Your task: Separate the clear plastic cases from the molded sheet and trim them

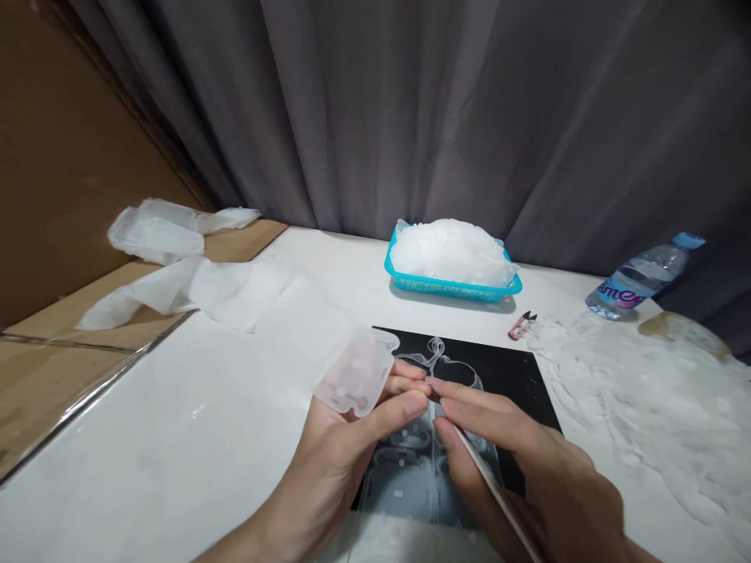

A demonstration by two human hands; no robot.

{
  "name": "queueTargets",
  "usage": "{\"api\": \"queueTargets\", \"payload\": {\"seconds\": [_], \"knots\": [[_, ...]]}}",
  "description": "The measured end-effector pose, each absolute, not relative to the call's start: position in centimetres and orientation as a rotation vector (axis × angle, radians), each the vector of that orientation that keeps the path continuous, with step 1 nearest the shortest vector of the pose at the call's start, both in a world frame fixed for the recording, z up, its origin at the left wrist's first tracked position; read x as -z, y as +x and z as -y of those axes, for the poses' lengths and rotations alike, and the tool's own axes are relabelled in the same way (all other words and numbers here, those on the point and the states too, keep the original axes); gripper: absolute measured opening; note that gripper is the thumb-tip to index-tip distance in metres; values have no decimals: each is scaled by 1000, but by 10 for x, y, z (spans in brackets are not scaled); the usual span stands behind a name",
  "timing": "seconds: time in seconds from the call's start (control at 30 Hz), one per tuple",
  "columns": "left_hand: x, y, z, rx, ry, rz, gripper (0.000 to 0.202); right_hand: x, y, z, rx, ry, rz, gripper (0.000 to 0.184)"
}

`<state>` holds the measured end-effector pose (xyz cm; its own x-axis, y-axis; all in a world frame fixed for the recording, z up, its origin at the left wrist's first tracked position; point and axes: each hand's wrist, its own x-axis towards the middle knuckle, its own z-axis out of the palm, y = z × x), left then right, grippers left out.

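Head view, lower centre: left hand (357,434) holds translucent piece (356,374); right hand (533,450) grips slim tool (488,474). Seemingly mid-job: moulded sheet (399,481) on black mat (519,383) remains.

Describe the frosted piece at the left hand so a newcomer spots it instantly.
Find the black mat on the white table. Above its left edge is the left hand, with the frosted piece across it. Unlike the clear parts lying on the mat, it is raised off the surface, milky, with a notched lower edge.
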<state>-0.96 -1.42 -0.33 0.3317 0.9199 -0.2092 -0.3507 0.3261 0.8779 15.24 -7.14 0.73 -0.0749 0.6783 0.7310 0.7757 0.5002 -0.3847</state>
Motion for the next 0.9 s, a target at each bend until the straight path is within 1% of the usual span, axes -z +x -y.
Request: {"api": "queueTargets", "payload": {"seconds": [0.23,0.37,0.63,0.9], "knots": [[8,-10,17,-1024,941,-895,11,1,142,73,214,-1207,1611,17],[7,-9,18,-1111,1056,-953,9,-3,139,76,153,-1271,1607,17],[5,-6,18,-1179,1116,-987,10,-1,142,75,104,-1275,1623,8],[5,-4,18,-1205,1146,-1038,10,4,143,70,105,-1250,1615,7]]}}
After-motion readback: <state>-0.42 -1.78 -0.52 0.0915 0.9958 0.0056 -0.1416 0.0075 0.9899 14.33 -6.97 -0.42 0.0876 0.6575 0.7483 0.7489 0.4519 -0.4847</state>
